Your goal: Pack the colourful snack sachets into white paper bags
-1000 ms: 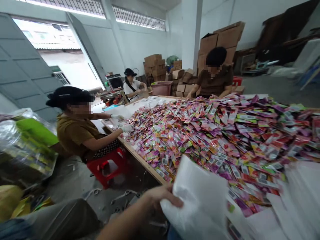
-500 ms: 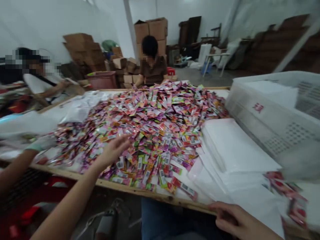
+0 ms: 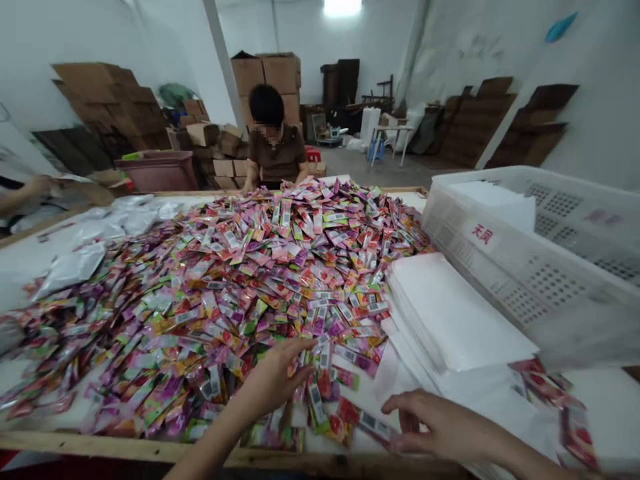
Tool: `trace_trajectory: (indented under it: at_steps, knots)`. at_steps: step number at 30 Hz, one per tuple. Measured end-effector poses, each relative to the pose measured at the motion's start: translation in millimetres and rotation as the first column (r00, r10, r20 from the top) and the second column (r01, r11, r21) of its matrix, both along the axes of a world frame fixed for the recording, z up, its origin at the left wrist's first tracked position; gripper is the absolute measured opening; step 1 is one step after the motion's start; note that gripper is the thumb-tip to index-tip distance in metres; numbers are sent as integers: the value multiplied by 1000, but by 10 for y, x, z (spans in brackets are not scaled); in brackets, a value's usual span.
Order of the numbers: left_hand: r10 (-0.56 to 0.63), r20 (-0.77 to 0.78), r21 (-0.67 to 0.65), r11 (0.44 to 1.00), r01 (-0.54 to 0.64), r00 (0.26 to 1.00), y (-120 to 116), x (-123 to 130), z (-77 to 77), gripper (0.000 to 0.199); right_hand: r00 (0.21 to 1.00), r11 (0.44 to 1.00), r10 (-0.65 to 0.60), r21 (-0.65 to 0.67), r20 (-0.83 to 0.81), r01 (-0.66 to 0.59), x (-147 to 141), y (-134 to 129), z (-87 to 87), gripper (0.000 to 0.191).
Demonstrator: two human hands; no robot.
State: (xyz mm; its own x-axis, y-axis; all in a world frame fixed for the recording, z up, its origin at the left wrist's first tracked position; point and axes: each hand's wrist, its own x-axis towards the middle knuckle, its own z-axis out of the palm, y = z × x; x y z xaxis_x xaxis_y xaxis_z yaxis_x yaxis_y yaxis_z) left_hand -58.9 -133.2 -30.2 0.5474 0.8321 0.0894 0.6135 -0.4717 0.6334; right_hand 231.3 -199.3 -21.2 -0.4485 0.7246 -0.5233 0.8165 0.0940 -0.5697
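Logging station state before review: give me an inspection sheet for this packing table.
Surface: wooden-edged table, mostly covered.
Job's things: heap of coloured sachets; stack of white bags to its right.
Clutter: silver pouches far left; white crate right.
Grippers: left hand on sachets at the pile's near edge; right hand touching sachets beside the bags.
Cables: nothing seen.
Surroundings: seated person opposite; cardboard boxes behind.

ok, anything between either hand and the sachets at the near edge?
Nothing visible. The left hand lies flat on the near edge of the sachet pile, fingers spread over the packets. The right hand rests on loose sachets by the stack of white bags. The white crate stands off to the right, clear of both.
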Motion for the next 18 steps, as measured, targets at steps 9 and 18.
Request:
trace_trajectory:
  at_steps: [9,18]
  knots:
    - [512,-232,666,703,-248,827,1310,-133,447,85,984,688,-117,726,135,-18,-61,2117,323,84]
    - [500,-401,607,773,-186,767,2245,125,455,49,866,534,-487,823,114,192,-336,3392,182,53]
